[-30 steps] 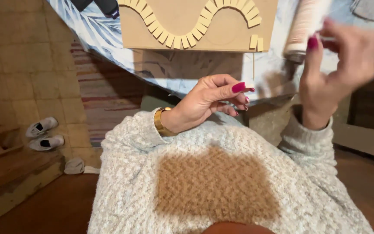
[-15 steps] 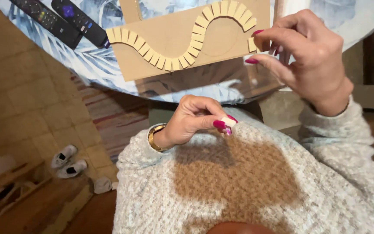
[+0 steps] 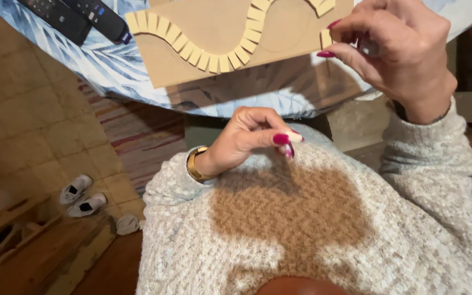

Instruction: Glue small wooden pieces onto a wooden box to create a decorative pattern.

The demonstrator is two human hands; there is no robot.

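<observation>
A tan board (image 3: pixel 214 33) with a wavy row of small pale tiles lies on the blue leaf-patterned tablecloth (image 3: pixel 110 71) above my lap. My left hand (image 3: pixel 244 142), with a gold bracelet on its wrist, hovers over my knitted sweater (image 3: pixel 301 229). Its thumb and forefinger pinch a small pale piece (image 3: pixel 296 136). My right hand (image 3: pixel 397 52) is raised at the board's right edge, beside a loose tile (image 3: pixel 326 38). Its fingers are pinched on something small and grey (image 3: pixel 369 47) that I cannot make out. A thin thread hangs below it.
Two black remote controls (image 3: pixel 77 16) lie on the tablecloth at the top left. On the floor at the left are white shoes (image 3: pixel 80 196), a striped rug (image 3: pixel 137 131) and tiled flooring. A wooden step sits at the lower left.
My right hand has come down and left to the board's right edge. My left hand has dropped lower over the sweater, still pinched. The view has shifted toward the board.
</observation>
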